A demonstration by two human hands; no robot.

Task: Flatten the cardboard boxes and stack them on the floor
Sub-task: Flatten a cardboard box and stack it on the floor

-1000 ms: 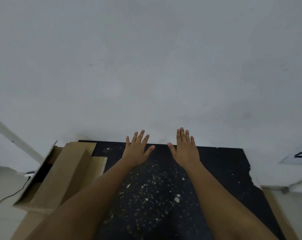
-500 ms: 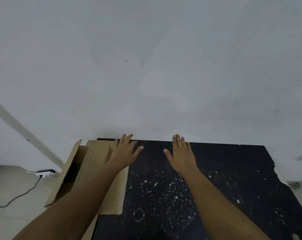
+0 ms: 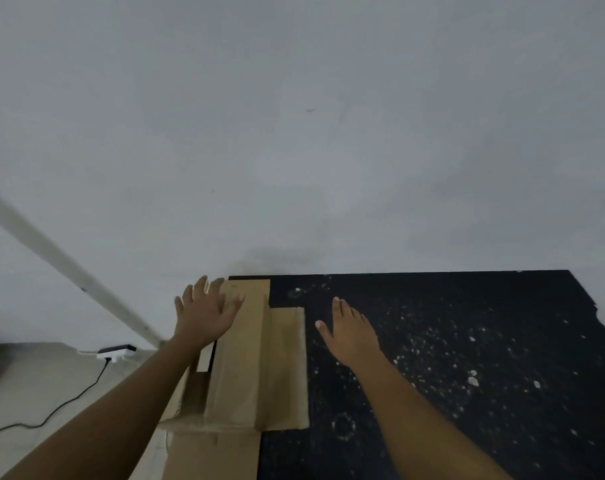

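My left hand hangs with spread fingers over the far left corner of the box, which blocks that side of the black mat. The wall closes off everything just past my fingertips. Right of the box the mat lies bare under my flat right hand, with room to sweep right. A pole slants down the wall on my left, above a power strip and its cable on the floor

Single head-worn wide-angle view, looking forward and steeply down from above the person's outstretched forearms, close over a black speckled mat and brown flattened cardboard box, facing a plain grey-white wall, pale floor at lower left
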